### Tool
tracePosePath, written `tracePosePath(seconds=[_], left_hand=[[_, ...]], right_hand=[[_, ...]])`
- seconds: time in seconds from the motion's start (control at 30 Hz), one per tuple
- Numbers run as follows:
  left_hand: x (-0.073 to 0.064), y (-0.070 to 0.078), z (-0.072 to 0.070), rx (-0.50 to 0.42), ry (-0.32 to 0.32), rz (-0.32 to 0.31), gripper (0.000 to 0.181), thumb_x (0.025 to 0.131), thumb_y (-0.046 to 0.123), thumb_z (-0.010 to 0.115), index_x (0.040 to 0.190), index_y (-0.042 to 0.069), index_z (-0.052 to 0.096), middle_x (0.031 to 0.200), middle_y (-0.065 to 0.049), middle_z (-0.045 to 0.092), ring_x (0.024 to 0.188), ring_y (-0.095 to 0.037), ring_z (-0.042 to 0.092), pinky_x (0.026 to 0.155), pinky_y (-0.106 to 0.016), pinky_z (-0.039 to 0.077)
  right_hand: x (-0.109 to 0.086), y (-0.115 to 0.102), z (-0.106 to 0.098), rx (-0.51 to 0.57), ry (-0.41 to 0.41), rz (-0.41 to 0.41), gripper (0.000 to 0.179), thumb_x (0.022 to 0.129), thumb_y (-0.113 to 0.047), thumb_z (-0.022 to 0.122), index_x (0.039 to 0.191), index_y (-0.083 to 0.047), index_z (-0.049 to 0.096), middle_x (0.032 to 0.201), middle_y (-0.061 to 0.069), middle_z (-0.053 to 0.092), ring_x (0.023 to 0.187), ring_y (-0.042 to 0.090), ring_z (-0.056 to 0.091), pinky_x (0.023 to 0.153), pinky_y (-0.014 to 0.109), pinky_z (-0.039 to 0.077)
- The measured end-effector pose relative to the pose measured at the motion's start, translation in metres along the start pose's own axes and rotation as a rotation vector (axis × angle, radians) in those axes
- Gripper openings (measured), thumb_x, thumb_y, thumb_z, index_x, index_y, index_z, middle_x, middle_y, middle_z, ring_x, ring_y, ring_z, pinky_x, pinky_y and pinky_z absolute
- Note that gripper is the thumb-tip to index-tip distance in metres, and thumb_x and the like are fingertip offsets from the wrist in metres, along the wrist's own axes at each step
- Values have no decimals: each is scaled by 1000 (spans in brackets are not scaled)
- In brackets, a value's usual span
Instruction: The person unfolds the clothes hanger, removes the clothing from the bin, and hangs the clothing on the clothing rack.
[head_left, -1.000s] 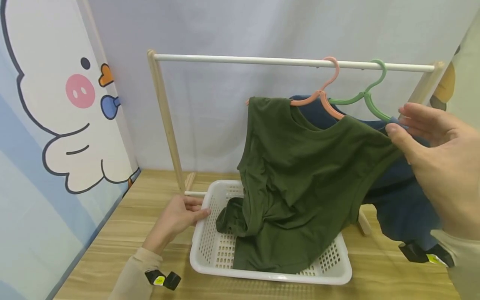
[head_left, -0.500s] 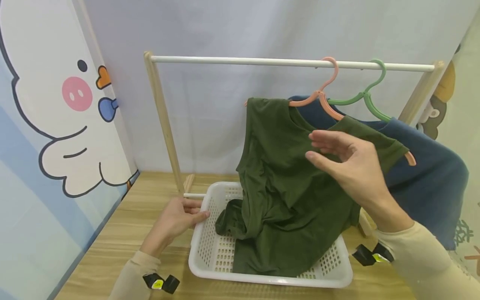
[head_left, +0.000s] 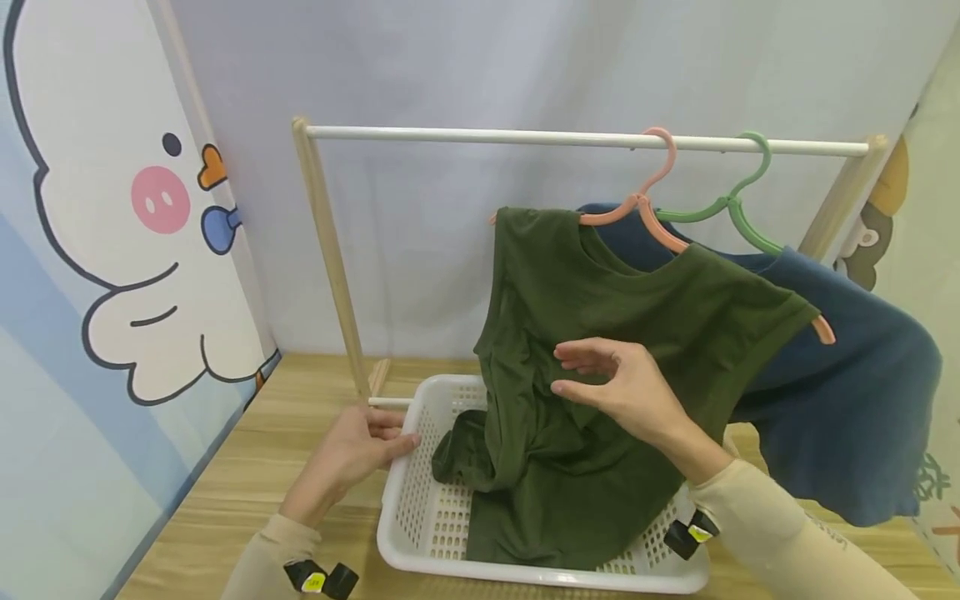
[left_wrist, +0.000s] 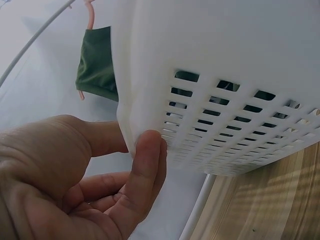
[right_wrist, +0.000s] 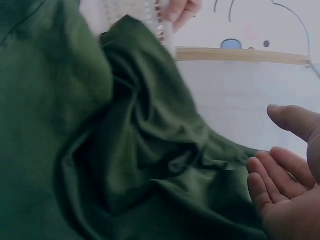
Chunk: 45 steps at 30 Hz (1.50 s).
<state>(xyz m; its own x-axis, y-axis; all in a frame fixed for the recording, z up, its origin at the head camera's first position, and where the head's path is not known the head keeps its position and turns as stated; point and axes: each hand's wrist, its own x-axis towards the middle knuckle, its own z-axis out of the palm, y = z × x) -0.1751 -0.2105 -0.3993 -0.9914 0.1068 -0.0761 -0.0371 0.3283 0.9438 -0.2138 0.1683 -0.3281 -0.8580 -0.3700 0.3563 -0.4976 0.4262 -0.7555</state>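
Observation:
A dark green sleeveless top (head_left: pixel 600 275) hangs on a pink hanger (head_left: pixel 645 200), its lower part bunched down into a white plastic basket (head_left: pixel 397 517). My left hand (head_left: pixel 360 450) pinches the basket's left rim, thumb over the edge and fingers against the perforated outer wall (left_wrist: pixel 150 60). In front of the green top, my right hand (head_left: pixel 622 383) is held with thumb and fingers apart and nothing between them. In the right wrist view, my right hand's fingertips (right_wrist: pixel 257 165) overlap the edge of the green fabric (right_wrist: pixel 160 125).
A rack with a white rail (head_left: pixel 465 135) and wooden posts (head_left: pixel 330 258) stands on the wood-grain table (head_left: pixel 232 508). Behind the green top, a blue shirt (head_left: pixel 840 400) hangs on a green hanger (head_left: pixel 742 200). A cartoon-printed panel (head_left: pixel 90 208) stands at the left.
My right hand has come away from the right shoulder of the green top, moving left and down to in front of it. My left hand stays at the basket rim.

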Motion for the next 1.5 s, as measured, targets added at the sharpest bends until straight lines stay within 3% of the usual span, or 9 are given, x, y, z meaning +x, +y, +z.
tracePosePath(seconds=[0.37, 0.63, 0.87, 1.13, 1.3, 1.5], left_hand=[[0, 0, 1, -5, 11, 4, 36, 98, 5, 85, 129, -13, 75, 105, -17, 83, 88, -25, 80, 75, -39, 68], [1, 0, 3, 14, 12, 18, 39, 98, 5, 86, 130, -14, 74, 105, -17, 83, 89, -26, 80, 74, -40, 68], [4, -1, 3, 14, 12, 11, 39, 98, 5, 86, 130, -13, 74, 105, -16, 83, 89, -25, 80, 74, -40, 68], [2, -4, 1, -2, 0, -1, 40, 99, 5, 84, 132, -14, 73, 109, -19, 82, 92, -28, 81, 77, -41, 69], [2, -5, 0, -7, 0, -8, 39, 99, 4, 84, 132, -13, 73, 108, -17, 83, 93, -28, 81, 78, -42, 69], [3, -2, 2, 22, 3, 14, 38, 99, 6, 84, 131, -13, 75, 107, -17, 83, 91, -26, 81, 76, -40, 68]], right_hand=[[-7, 26, 28, -28, -162, 21, 58, 92, -27, 96, 143, -7, 75, 138, 10, 77, 125, 30, 74, 108, 54, 59], [-9, 38, 44, -111, -262, 60, 55, 88, -25, 98, 138, -15, 79, 136, 3, 78, 122, 29, 75, 104, 51, 61], [-8, 43, 50, -178, -293, 61, 52, 85, -22, 101, 133, -16, 81, 131, 0, 80, 117, 23, 75, 101, 44, 62], [-6, 49, 62, -211, -334, 26, 36, 87, -14, 98, 121, -13, 86, 121, 2, 83, 108, 21, 79, 90, 34, 65], [-6, 50, 66, -174, -345, 42, 27, 90, -10, 95, 116, -13, 88, 116, 3, 84, 100, 17, 79, 82, 27, 64], [-7, 49, 63, -111, -341, 107, 12, 96, -10, 89, 106, -17, 89, 108, -1, 84, 95, 13, 79, 81, 31, 65]])
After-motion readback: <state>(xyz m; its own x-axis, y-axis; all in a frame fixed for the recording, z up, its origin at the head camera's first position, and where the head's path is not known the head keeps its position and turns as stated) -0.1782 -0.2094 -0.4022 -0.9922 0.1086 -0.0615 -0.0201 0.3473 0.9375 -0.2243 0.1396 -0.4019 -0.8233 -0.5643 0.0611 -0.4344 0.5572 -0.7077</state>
